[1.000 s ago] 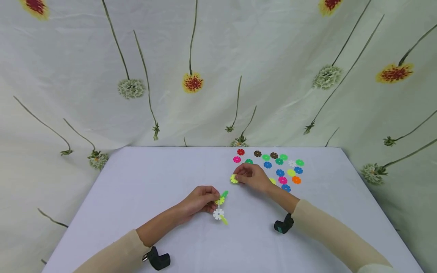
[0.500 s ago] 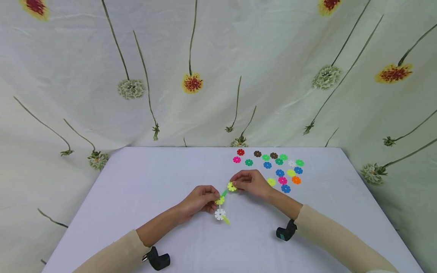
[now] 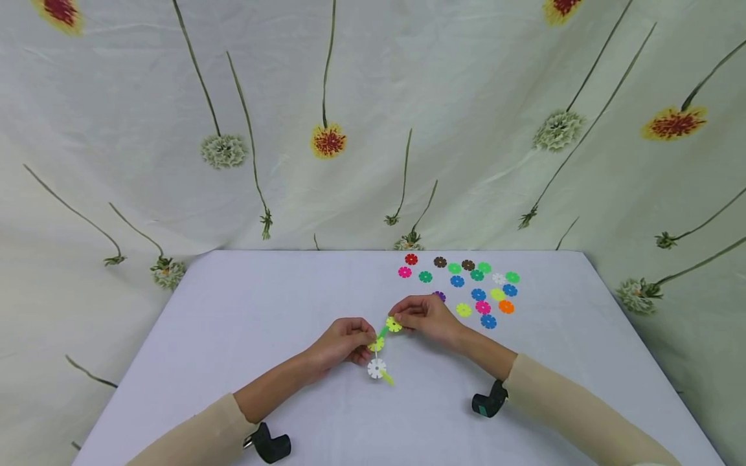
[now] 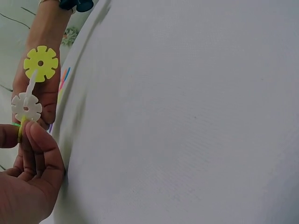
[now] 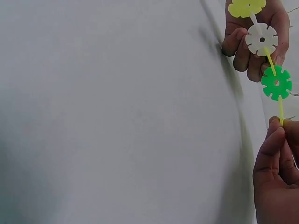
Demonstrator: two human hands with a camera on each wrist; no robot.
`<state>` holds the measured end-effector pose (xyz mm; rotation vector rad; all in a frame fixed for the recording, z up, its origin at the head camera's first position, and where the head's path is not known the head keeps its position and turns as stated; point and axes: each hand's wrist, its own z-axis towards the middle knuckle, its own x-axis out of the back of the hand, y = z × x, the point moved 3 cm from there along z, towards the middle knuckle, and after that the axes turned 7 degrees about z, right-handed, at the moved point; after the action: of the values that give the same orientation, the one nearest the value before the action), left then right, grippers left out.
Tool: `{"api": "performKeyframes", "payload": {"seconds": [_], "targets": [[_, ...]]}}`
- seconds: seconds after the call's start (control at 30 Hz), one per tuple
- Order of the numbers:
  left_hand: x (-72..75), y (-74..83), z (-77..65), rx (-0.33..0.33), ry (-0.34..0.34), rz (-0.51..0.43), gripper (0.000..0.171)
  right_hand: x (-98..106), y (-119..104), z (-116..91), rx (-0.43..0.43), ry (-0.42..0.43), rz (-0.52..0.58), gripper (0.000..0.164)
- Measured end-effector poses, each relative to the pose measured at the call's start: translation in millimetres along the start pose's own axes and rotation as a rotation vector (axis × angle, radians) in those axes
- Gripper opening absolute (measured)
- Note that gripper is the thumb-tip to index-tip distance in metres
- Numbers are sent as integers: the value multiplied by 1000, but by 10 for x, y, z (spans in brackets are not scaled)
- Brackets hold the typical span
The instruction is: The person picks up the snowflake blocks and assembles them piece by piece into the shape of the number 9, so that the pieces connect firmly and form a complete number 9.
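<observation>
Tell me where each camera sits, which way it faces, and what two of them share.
Head: worn on the head, facing forward and down at the table and flowered cloth; both hands and sleeves show.
Left wrist: worn there, looking along the left hand at the chain of discs; the right hand shows beyond.
Right wrist: worn there, looking along the right hand at the chain; the left hand shows beyond.
Shared: both wrist views show the white disc, from opposite ends, near and far hands swapped.
</observation>
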<state>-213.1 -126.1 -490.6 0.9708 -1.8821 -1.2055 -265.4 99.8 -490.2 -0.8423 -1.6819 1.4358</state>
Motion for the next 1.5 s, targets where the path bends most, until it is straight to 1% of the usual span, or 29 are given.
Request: {"api": "performKeyframes", "payload": {"seconds": [0.17, 0.27, 0.37, 0.5, 0.6, 0.67, 0.87, 0.97, 1.03, 1.13, 1.23, 1.37, 1.43, 1.5], "targets": [[-18, 23, -3, -17, 7, 21, 18, -27, -3, -6, 5, -3, 16, 19], [-34, 42, -14, -32, 28, 52, 17, -44, -14, -17, 7, -8, 31, 19], [-59, 69, -30, -52, 44, 92, 15, -47, -32, -28, 20, -6, 38, 18], [-89, 84, -44, -72, 52, 115, 13, -55, -55, -28, 62, -27, 36, 16], [-109, 87, -50, -82, 49, 116, 14, -64, -65, -22, 93, -44, 21, 14], [-119, 82, -45, -79, 45, 109, 14, -59, -62, -19, 98, -43, 13, 15], [-117, 80, -5, -63, 56, 50, 18, -13, -63, -28, 50, -7, 45, 24], [-107, 83, 1, -60, 52, 25, 20, 17, -59, -46, 35, 1, 69, 25], [-109, 81, 2, -58, 31, 16, 21, 33, -55, -65, 35, -11, 76, 23], [-128, 85, 10, -64, -20, 16, 23, 41, -61, -89, 50, -43, 74, 21], [-153, 108, 39, -93, -51, 41, 24, 47, -68, -101, 61, -62, 68, 19], [-167, 132, 107, -117, -14, 59, 24, 52, -72, -105, 56, -71, 75, 18], [-169, 134, 143, -109, 16, 43, 21, 46, -65, -109, 48, -78, 82, 19], [-172, 134, 172, -101, 31, 25, 19, 38, -49, -115, 36, -86, 90, 19]]}}
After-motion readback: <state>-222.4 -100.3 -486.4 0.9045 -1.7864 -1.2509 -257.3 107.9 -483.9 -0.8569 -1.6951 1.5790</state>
